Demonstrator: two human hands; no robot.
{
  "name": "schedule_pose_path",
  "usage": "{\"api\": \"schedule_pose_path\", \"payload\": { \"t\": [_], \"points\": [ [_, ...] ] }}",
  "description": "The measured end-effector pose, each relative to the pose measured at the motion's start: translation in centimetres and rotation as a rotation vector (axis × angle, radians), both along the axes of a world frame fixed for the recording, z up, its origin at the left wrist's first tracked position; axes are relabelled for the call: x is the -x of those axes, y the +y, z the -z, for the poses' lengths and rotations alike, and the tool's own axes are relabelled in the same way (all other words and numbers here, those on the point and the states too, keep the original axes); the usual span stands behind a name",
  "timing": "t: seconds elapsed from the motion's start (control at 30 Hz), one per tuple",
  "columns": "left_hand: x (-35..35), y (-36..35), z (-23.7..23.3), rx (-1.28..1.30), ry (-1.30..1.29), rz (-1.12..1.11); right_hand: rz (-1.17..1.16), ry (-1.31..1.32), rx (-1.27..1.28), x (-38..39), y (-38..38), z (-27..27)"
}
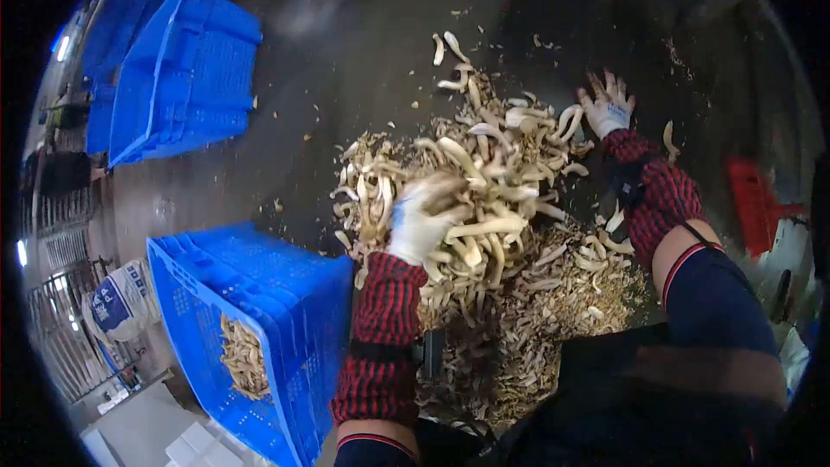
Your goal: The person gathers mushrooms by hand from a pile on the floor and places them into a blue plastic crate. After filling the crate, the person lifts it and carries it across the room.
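Note:
A heap of pale, curved mushroom pieces (501,164) lies on the dark surface, with smaller brownish bits (553,320) nearer my body. My left hand (425,216), in a white glove, is over the left part of the heap, its fingers smeared by motion; whether it holds a piece cannot be made out. At the heap's right edge my right hand (609,105), also gloved, rests with its fingers spread and nothing in it. Red and black checked sleeves cover both forearms.
A blue crate (303,294) at the lower left holds some mushroom pieces (245,356). More blue crates (194,69) stand at the upper left. A white sack (121,303) is at the far left, and a red object (754,203) at the right.

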State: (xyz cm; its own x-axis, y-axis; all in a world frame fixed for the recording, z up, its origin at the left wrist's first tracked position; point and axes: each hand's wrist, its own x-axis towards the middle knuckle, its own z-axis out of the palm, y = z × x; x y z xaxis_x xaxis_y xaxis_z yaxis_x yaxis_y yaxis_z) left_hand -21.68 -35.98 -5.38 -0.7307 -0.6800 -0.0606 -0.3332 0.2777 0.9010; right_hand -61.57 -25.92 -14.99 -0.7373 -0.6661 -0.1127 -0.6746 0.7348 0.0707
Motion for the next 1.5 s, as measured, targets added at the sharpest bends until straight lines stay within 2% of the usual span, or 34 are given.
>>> {"api": "schedule_pose_path", "payload": {
  "t": [0.07, 0.13, 0.2, 0.23, 0.27, 0.3, 0.33, 0.37, 0.4, 0.43, 0.47, 0.5, 0.53, 0.57, 0.6, 0.63, 0.7, 0.73, 0.8, 0.83, 0.87, 0.93, 1.0, 1.07, 1.13, 1.2, 1.23, 1.27, 1.3, 1.33, 1.37, 1.43, 1.47, 1.5],
  "points": [
    [-2.8, 0.1, 0.2, 0.077, 0.022, -0.396, 0.001, -0.005, -0.014, 0.1, -0.2, 0.0],
    [-5.6, -2.1, -1.1, 0.354, -0.39, -0.581, -0.005, -0.001, -0.016, -0.7, -0.2, 0.0],
    [-8.1, -3.6, 3.6, -0.001, -0.472, -0.48, 0.018, -0.164, 0.035, -3.1, -0.5, 0.8],
    [-8.3, -3.2, 7.7, -0.304, -0.257, -0.423, -0.016, -0.228, 0.02, -6.1, 0.0, -0.4],
    [-5.2, -0.9, 1.9, -0.23, -0.626, -0.386, -0.063, -0.253, 0.009, -8.6, 1.0, 0.0],
    [-3.0, 0.8, -2.6, -0.152, -0.747, -0.28, -0.09, -0.322, 0.07, -11.0, 2.4, 0.7],
    [-1.2, 2.6, -5.9, -0.163, -0.71, -0.248, -0.099, -0.328, 0.128, -14.0, 3.8, -0.1],
    [-0.6, 3.6, -6.2, -0.099, -0.536, -0.122, -0.124, -0.476, 0.309, -16.1, 4.7, -1.2],
    [-0.1, 5.6, -6.5, -0.124, -0.66, -0.06, -0.2, -0.529, 0.381, -18.3, 5.6, -2.4],
    [0.7, 7.5, -6.2, -0.077, -0.778, -0.093, -0.668, -0.237, 0.215, -19.6, 6.8, -1.2],
    [-1.0, 9.3, -2.2, 0.101, -0.46, -0.163, -0.535, -0.47, 0.188, -22.3, 7.4, -2.3],
    [-1.3, 10.6, -2.3, 0.018, -0.436, -0.257, -0.256, -0.833, 0.261, -25.0, 7.3, -8.2],
    [-1.3, 11.7, -2.4, -0.062, -0.407, -0.349, -0.25, -0.818, 0.086, -26.7, 7.4, -12.0],
    [-1.7, 12.6, -1.1, -0.002, -0.33, -0.421, -0.263, -0.855, 0.186, -27.6, 8.4, -10.5],
    [-2.4, 13.1, 0.4, -0.083, -0.293, -0.462, -0.28, -0.888, 0.285, -28.3, 9.0, -9.0],
    [-3.1, 13.3, 3.0, -0.21, -0.123, -0.452, -0.289, -0.882, 0.29, -28.9, 9.1, -9.1],
    [-2.7, 14.2, 4.0, -0.392, 0.223, -0.473, -0.216, -0.946, 0.304, -30.0, 8.9, -9.2],
    [-2.8, 14.2, 2.3, -0.391, 0.235, -0.477, -0.223, -0.936, 0.303, -30.1, 8.6, -9.7],
    [-3.6, 14.1, -0.6, -0.984, 0.419, -0.498, -0.155, -1.22, 0.46, -30.4, 8.5, -11.3],
    [-4.0, 13.9, -0.6, -1.014, 0.441, -0.477, -0.127, -1.333, 0.531, -30.6, 8.0, -11.5],
    [-4.3, 14.0, -0.7, -1.012, 0.426, -0.472, -0.032, -1.347, 0.425, -30.8, 7.8, -13.2],
    [-5.1, 13.9, -1.8, -0.961, 0.419, -0.459, -0.055, -1.336, 0.473, -32.0, 8.0, -12.5],
    [-6.7, 13.5, -5.1, -0.897, 0.456, -0.362, -0.107, -1.498, 0.614, -33.0, 8.2, -14.9],
    [-8.4, 13.1, -9.1, -0.601, 0.418, -0.291, -0.129, -1.714, 0.657, -34.8, 8.3, -16.7],
    [-10.8, 12.9, -14.2, -0.378, 0.392, -0.315, -0.718, -1.131, 0.784, -36.0, 7.6, -21.9],
    [-14.5, 12.7, -18.6, 0.056, 0.189, -0.374, -0.762, -1.349, 0.865, -38.7, 6.2, -26.7],
    [-16.5, 12.5, -22.2, -0.039, 0.192, -0.397, -0.906, -1.329, 1.106, -40.8, 4.9, -27.9],
    [-19.6, 13.0, -23.9, 0.04, 0.181, -0.413, -0.899, -1.319, 1.11, -43.0, 3.8, -30.0],
    [-22.9, 14.0, -24.8, 0.124, 0.215, -0.589, -1.019, -1.424, 1.101, -45.2, 2.7, -32.6],
    [-24.5, 13.4, -26.3, 0.122, 0.217, -0.583, -1.141, -1.531, 1.085, -47.6, 1.5, -34.5],
    [-25.8, 12.7, -28.1, 0.311, 0.212, -0.676, -1.219, -1.38, 1.333, -50.2, 0.0, -35.6],
    [-29.0, 10.8, -30.7, 0.696, 0.19, -0.856, -1.271, -1.413, 1.314, -55.1, -2.7, -37.1],
    [-32.0, 10.0, -30.0, 0.817, -0.064, -0.876, -1.281, -1.499, 1.154, -56.8, -3.9, -37.2],
    [-34.4, 9.3, -30.4, 0.534, -0.338, -0.901, -1.383, -1.39, 0.89, -56.4, -4.6, -37.3]
  ]
}}
